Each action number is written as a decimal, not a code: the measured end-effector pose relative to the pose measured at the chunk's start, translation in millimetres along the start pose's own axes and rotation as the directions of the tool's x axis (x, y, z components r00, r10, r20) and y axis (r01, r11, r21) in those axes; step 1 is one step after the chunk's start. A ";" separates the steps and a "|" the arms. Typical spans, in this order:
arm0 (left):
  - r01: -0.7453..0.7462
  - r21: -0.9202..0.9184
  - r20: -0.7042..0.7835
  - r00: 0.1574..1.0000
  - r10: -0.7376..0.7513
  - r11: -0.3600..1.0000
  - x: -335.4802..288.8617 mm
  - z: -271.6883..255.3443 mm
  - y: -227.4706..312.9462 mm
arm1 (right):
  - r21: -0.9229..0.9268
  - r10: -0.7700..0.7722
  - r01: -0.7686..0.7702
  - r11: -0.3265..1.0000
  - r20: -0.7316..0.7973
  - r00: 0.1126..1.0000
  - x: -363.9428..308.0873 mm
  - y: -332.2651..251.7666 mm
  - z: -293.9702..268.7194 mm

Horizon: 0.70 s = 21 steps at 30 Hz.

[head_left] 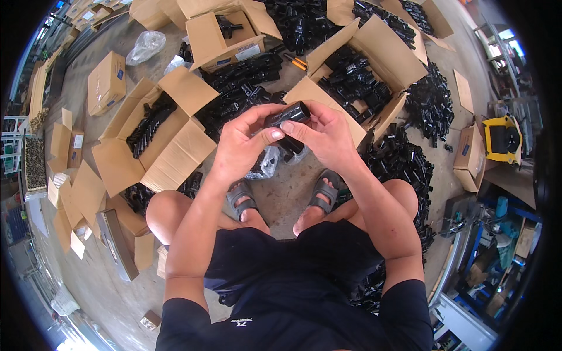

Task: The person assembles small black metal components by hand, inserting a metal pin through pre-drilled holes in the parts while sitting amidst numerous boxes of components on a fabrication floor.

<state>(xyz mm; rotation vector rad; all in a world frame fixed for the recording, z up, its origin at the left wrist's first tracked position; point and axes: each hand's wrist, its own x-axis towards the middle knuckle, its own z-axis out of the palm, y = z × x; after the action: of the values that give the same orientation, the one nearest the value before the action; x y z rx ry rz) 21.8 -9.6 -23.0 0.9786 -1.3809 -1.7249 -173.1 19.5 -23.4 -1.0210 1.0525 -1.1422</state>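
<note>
Nearest, the person sits low with knees spread, both feet in two grey sandals (319,193) on a bare patch of concrete floor (281,199); that patch between the feet is the only open room close in, hemmed by black parts on both sides. Above it, the left hand (240,143) and right hand (325,137) meet over a single black plastic pipe fitting (288,117), a short cylinder held level between them. The left hand's fingers (266,136) are closed around its near end, thumb pressing underneath; the right hand's fingers (295,127) are clamped on the far side, thumb meeting the left thumb. Just below the hands lies one crumpled clear plastic bag (266,162) with black fittings in it.

To the left, one open cardboard box (170,140) holds a row of black fittings, its flaps spread toward the left knee. To the right, a loose heap of black fittings (401,161) runs along the right leg. Farther off, a second open box (366,70) full of fittings stands beyond the right hand, and a third open box (225,32) holds one fitting. Far left stands one closed carton (106,82); far right, one yellow case (503,139). Box edges crowd the floor all round.
</note>
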 end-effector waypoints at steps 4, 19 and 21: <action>0.024 -0.030 0.042 0.999 -0.023 0.999 0.3 -7.1 -3.9 | 0.076 -0.026 0.027 0.997 -0.013 1.000 -0.1 -2.5 4.5; 0.014 0.112 -0.004 1.000 -0.013 0.994 -6.3 -1.8 6.7 | 0.070 -0.001 -0.004 0.998 0.062 0.998 -1.6 0.7 1.0; 0.003 0.121 -0.032 1.000 0.001 0.993 -7.2 -1.8 6.5 | 0.035 -0.023 0.020 0.999 0.092 0.995 1.3 -1.8 -1.1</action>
<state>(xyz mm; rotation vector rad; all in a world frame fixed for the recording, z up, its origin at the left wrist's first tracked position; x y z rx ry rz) 27.2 -5.2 -15.9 1.0681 -1.4787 -1.6351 -174.4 17.9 -22.1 -1.0506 0.9473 -1.1161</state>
